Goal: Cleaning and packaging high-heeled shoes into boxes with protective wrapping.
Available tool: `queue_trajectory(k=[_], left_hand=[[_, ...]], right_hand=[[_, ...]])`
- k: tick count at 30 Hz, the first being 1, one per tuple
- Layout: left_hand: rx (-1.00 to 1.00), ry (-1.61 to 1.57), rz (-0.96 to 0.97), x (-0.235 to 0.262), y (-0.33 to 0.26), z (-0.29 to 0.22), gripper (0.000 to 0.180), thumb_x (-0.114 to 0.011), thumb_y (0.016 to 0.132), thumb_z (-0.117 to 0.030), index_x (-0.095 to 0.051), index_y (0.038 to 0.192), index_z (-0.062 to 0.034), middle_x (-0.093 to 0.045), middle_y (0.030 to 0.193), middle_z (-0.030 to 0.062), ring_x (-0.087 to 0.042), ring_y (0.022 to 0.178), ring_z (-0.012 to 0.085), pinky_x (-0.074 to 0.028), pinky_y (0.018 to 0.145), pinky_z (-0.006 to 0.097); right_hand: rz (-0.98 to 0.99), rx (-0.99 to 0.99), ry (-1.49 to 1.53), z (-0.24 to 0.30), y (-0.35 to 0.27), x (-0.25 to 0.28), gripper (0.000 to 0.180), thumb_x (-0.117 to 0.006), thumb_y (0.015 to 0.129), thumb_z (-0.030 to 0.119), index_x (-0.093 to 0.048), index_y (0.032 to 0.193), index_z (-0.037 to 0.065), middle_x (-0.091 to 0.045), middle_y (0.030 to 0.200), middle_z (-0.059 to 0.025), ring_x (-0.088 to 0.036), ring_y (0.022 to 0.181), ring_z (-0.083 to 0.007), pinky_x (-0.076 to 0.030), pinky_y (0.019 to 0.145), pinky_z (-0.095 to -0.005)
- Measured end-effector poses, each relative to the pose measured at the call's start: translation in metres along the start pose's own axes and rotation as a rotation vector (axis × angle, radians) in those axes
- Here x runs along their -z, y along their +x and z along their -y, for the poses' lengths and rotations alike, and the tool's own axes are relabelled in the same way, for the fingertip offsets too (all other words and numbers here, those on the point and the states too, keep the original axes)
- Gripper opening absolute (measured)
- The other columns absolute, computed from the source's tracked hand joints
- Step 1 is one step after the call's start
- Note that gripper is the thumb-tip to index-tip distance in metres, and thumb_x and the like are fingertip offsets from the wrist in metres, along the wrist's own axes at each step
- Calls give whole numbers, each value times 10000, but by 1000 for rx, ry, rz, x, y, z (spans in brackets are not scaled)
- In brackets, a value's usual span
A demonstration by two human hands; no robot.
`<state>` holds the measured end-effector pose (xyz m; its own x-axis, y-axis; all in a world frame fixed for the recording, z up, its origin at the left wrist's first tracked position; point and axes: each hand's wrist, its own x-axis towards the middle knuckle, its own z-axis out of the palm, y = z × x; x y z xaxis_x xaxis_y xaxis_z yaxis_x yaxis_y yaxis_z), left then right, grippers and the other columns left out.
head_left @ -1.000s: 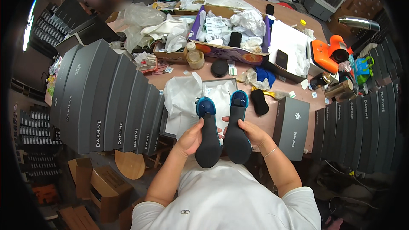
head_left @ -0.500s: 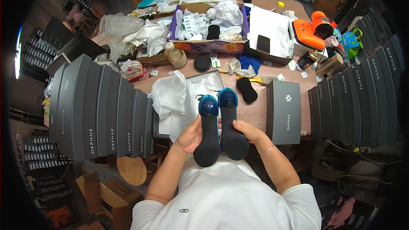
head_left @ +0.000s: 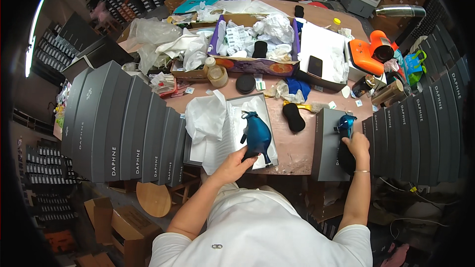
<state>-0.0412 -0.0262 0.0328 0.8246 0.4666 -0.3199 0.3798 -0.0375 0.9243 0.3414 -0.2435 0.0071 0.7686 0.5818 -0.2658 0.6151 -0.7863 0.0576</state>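
My left hand point(head_left: 231, 164) grips a blue high-heeled shoe point(head_left: 257, 136) by its heel end and holds it over the open shoe box point(head_left: 267, 114) lined with white tissue paper point(head_left: 205, 116). My right hand point(head_left: 356, 145) holds the second blue shoe point(head_left: 345, 141) at the right, over the dark grey box lid point(head_left: 324, 143) lying on the table. The two shoes are far apart, one on each side of the table's front edge.
Tall stacks of dark grey shoe boxes stand at the left point(head_left: 118, 123) and the right point(head_left: 420, 128). A black shoe insert point(head_left: 293, 116), a purple cardboard box of crumpled paper point(head_left: 255, 44), a phone point(head_left: 314, 66) and an orange tool point(head_left: 368, 54) crowd the brown table point(head_left: 297, 148).
Both shoes were held together sole-up in front of me. Now my left hand has one over the open box and my right hand has carried the other to the lid at the right.
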Motion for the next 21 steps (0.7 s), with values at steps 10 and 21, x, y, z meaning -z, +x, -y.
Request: queue_trajectory(k=[10, 21], left_hand=[[-334, 1076, 414, 1, 0, -12, 244, -572, 818, -144, -629, 1045, -74, -655, 858, 90, -602, 870, 289, -460, 741, 400], [197, 954, -383, 187, 54, 28, 387, -538, 790, 22, -583, 1173, -11, -599, 1106, 185, -555, 1059, 350, -456, 917, 414]], right_hand=[[1082, 1150, 632, 213, -59, 1, 1028, -755, 722, 527, -264, 1443, -17, -562, 1228, -261, -586, 1093, -296, -453, 929, -338], [1139, 344, 1608, 140, -93, -35, 734, -767, 670, 309, -484, 1262, -19, -610, 1128, -158, -606, 1031, -256, -466, 926, -384]])
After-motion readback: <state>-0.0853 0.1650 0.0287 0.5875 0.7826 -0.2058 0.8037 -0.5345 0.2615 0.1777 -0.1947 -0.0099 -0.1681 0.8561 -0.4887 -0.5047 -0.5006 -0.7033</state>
